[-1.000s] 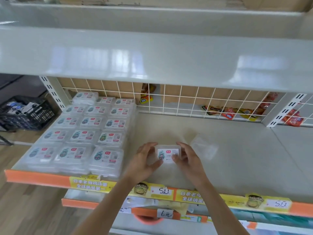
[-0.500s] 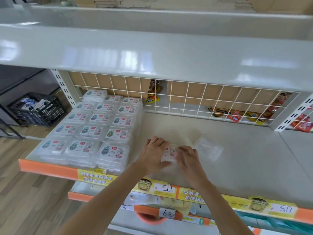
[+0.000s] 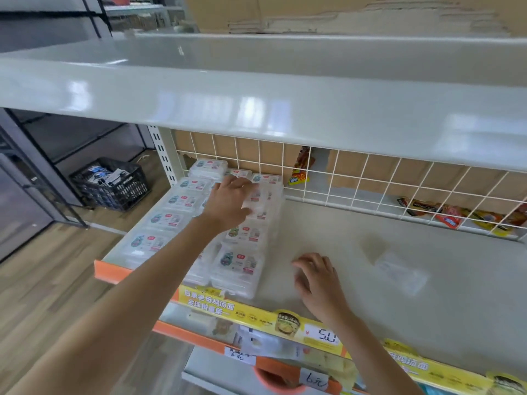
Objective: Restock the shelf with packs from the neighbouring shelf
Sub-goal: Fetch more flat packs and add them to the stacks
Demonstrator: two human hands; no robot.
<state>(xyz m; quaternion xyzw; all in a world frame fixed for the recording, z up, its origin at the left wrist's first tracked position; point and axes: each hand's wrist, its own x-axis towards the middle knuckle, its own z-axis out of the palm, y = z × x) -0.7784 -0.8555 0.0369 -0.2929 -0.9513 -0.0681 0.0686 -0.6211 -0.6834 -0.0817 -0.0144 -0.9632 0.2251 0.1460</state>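
Several clear plastic packs [image 3: 239, 264] with printed labels lie in stacked rows on the left part of the grey shelf [image 3: 342, 238]. My left hand [image 3: 228, 203] reaches over the right-hand column of that stack, near the back. Its fingers and thumb curl round a clear pack [image 3: 258, 205] that rests on top of the pile. My right hand [image 3: 316, 277] hovers just above the bare shelf to the right of the stack, fingers loosely bent, holding nothing.
A loose clear plastic piece [image 3: 399, 272] lies on the shelf right of my right hand. A white wire grid [image 3: 356, 178] backs the shelf, with snack packets [image 3: 450, 215] behind it. An upper shelf [image 3: 256, 104] overhangs. A black crate [image 3: 114, 183] stands on the floor at left.
Both hands held one small pack at the shelf's middle. Now my left hand has carried it left and back onto the stack; my right hand has let go and stays over the shelf.
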